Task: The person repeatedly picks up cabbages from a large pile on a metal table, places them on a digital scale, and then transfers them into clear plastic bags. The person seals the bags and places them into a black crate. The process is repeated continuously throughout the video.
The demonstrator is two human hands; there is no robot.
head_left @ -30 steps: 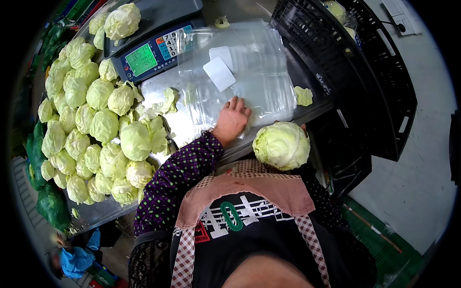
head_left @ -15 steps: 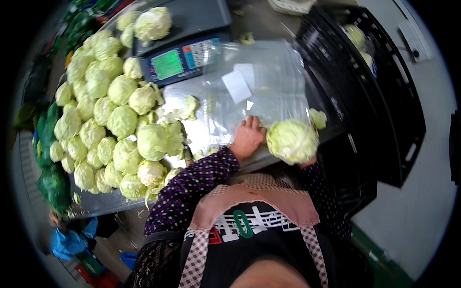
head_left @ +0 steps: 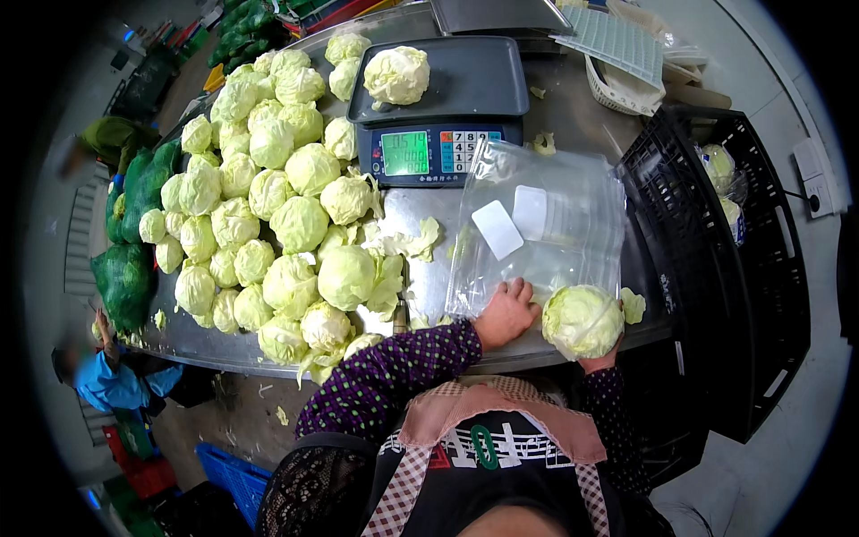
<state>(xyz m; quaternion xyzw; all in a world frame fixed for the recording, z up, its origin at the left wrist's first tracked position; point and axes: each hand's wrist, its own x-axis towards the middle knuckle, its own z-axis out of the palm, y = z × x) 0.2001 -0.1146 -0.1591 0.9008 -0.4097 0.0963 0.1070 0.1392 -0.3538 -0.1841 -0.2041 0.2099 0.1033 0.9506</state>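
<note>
Left hand (head_left: 507, 317) on plastic bags (head_left: 574, 234), pinch unclear: tug could skew them. Right hand (head_left: 603, 360), four o'clock, cups cabbage (head_left: 580, 320); slack hold risks drop.

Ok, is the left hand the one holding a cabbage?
No, the right hand holds the cabbage, while the left hand is at the near edge of the clear bags.

The bags (head_left: 577, 219) look glossy plastic, the tabletop (head_left: 413, 208) smooth, shiny metal.
</note>
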